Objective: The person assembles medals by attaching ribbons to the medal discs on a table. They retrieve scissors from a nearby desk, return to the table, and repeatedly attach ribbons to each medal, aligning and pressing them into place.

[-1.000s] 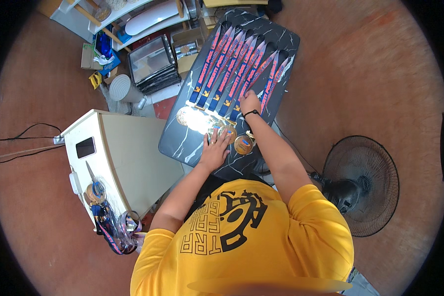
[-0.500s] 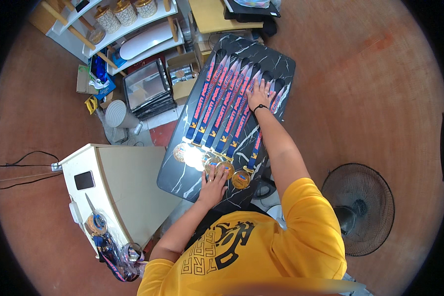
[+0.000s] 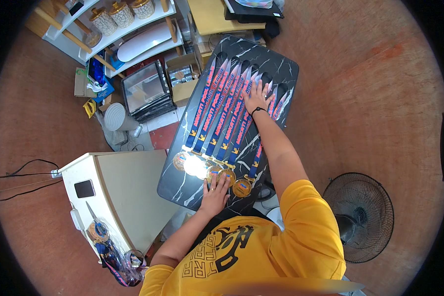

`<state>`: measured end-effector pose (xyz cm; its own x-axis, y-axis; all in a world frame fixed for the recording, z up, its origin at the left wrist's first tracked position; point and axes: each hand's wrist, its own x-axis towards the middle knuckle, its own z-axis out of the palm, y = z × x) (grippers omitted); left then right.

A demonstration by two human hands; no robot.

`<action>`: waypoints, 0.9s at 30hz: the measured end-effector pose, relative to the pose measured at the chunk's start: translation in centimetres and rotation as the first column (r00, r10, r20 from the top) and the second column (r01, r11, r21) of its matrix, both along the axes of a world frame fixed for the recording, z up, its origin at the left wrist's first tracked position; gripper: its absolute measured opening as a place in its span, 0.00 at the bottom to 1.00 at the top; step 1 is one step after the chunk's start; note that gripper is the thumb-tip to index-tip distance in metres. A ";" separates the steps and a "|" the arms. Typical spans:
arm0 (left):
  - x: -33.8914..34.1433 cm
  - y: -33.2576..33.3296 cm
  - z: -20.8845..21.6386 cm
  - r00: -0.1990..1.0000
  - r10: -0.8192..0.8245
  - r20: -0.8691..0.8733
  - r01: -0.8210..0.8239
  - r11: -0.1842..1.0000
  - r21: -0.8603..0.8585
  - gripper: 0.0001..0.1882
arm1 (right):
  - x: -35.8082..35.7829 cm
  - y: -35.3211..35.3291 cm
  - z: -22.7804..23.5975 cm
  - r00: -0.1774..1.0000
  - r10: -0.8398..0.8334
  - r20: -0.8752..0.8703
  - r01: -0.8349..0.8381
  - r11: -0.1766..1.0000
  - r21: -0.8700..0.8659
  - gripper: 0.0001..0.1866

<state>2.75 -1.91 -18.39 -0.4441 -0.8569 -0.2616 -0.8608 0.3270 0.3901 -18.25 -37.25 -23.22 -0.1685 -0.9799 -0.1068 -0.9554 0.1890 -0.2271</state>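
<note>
Several medals on blue and pink printed ribbons lie side by side on a black marble-patterned table (image 3: pixel 182 187). The ribbons (image 3: pixel 222 111) run slantwise, with their looped ends at the far side and the gold discs toward me. My left hand (image 3: pixel 215 195) lies with fingers outstretched on the near discs, touching a gold medal (image 3: pixel 228 177). My right hand (image 3: pixel 256 98) is spread flat over the ribbons at the right, covering part of them. Right of my left hand rests another gold medal (image 3: pixel 241 188). Glare washes out a disc at the left.
A cream cabinet (image 3: pixel 128 192) at the left carries a phone (image 3: pixel 84 189), scissors (image 3: pixel 97 222) and a bundle of ribbons in plastic (image 3: pixel 116 261). A standing fan (image 3: pixel 357 217) is at the right. Shelves with jars (image 3: pixel 122 15), stacked frames (image 3: pixel 145 89) and boxes stand beyond the table.
My right hand has slid slightly left across the ribbons, showing more of the rightmost ribbon. My left hand stays on the medals. The whole view has shifted a little.
</note>
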 end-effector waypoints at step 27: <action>-0.4 0.0 0.1 0.999 0.014 -0.031 -0.014 1.000 -0.005 0.38 | -0.3 -3.4 0.9 0.895 -0.120 0.430 0.217 0.959 -0.185 0.35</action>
